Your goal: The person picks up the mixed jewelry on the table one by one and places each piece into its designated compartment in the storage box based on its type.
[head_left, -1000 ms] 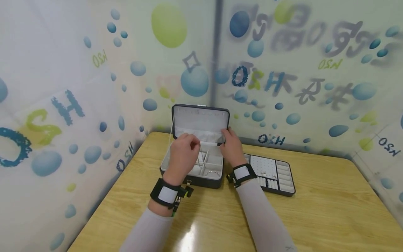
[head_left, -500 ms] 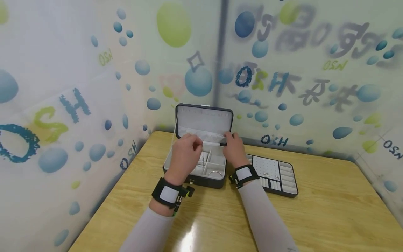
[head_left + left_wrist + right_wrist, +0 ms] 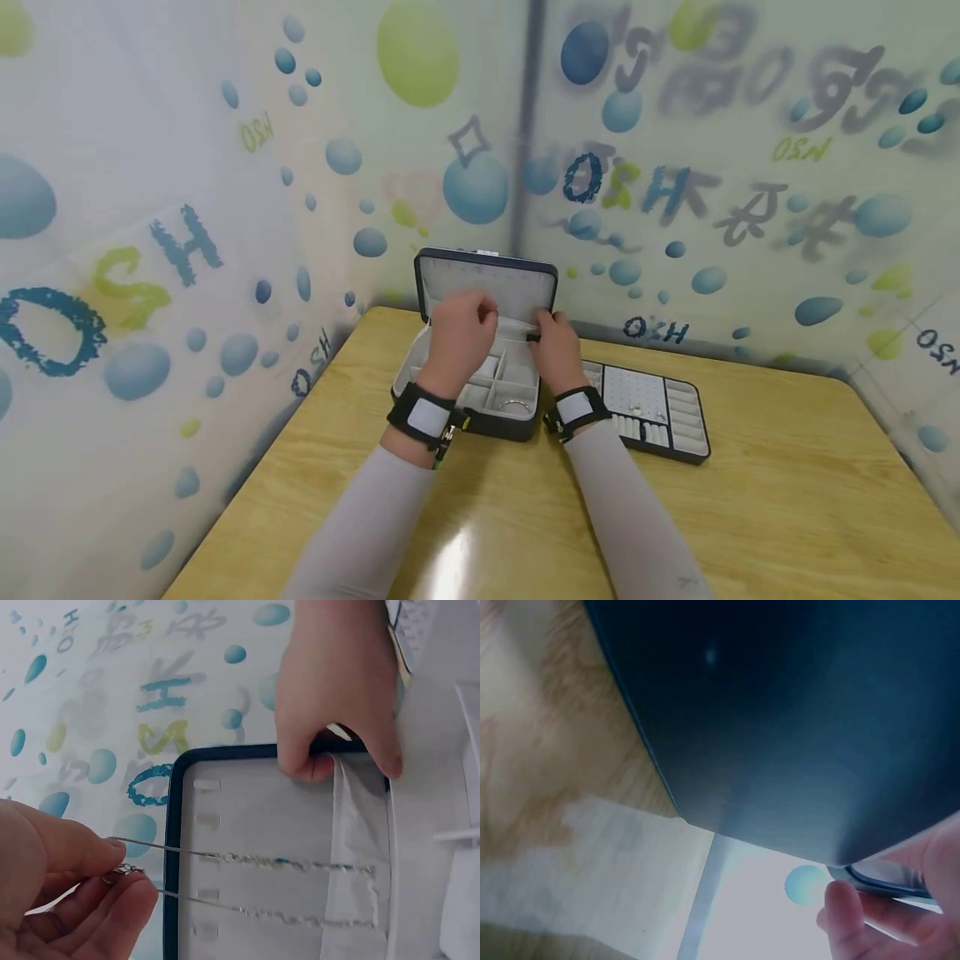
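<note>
A dark jewelry box (image 3: 504,426) with a pale compartmented inside stands on the table, its lid (image 3: 487,279) raised. My left hand (image 3: 461,340) is in front of the lid and pinches a thin chain necklace (image 3: 270,861) by its clasp end between thumb and fingers. Two strands hang down, and their beaded lower part overlaps the fabric pocket (image 3: 354,817) inside the lid in the left wrist view. My right hand (image 3: 557,346) grips the lid's right edge low down, with fingertips by the pocket's upper corner. A silver bangle (image 3: 516,401) lies in the front right compartment.
A matching dark-edged jewelry tray (image 3: 686,451) lies right of the box, with ring rolls, slots and a dotted panel holding small earrings. The wooden table (image 3: 780,500) meets printed curtain walls (image 3: 720,100) at the back and left.
My left hand has risen and moved slightly right and away from me, lifting the necklace from over the compartments to before the lid. My right hand stays at the lid's edge.
</note>
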Demonstrator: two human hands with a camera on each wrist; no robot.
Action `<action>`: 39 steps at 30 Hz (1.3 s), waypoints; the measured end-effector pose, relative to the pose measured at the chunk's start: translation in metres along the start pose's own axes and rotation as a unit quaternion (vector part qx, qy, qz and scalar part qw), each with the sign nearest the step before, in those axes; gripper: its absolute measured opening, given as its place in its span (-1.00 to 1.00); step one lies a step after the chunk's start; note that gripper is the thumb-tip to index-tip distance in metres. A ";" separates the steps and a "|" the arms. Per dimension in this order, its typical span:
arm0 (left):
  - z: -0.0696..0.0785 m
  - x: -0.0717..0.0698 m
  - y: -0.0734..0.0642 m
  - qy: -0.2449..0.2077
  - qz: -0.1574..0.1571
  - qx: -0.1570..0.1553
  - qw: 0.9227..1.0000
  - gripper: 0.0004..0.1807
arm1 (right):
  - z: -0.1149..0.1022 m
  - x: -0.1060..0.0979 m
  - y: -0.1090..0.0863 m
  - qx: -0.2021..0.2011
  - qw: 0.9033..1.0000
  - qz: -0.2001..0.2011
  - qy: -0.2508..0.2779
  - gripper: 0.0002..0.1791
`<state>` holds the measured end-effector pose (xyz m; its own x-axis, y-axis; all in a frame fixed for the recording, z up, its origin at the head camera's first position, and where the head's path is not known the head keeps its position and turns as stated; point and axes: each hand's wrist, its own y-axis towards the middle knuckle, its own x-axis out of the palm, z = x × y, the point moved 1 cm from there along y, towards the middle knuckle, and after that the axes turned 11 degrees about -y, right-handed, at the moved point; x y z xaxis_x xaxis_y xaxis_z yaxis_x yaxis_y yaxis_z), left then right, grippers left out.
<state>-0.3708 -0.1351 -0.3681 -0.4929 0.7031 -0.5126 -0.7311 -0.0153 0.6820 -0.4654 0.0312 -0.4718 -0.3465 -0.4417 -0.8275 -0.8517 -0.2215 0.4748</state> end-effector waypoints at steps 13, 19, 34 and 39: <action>-0.004 0.051 0.049 -0.057 -0.019 -0.063 0.996 -0.86 | 0.009 -0.008 0.002 0.007 1.000 -0.003 0.008 -0.67; -0.005 0.071 0.054 -0.121 0.038 -0.108 0.986 -0.86 | 0.008 -0.009 0.003 0.015 0.999 -0.034 0.015 -0.70; -0.014 0.091 0.054 -0.146 0.130 -0.096 0.976 -0.85 | 0.003 0.000 0.004 0.021 0.999 -0.028 0.019 -0.65; -0.018 0.099 0.055 -0.159 0.151 -0.079 0.973 -0.86 | 0.005 -0.001 0.003 0.022 0.999 -0.023 0.025 -0.65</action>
<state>-0.4683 -0.0787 -0.3906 -0.5447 0.8329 -0.0973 -0.6509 -0.3469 0.6753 -0.4696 0.0352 -0.4708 -0.2867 -0.4748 -0.8321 -0.8836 -0.2047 0.4212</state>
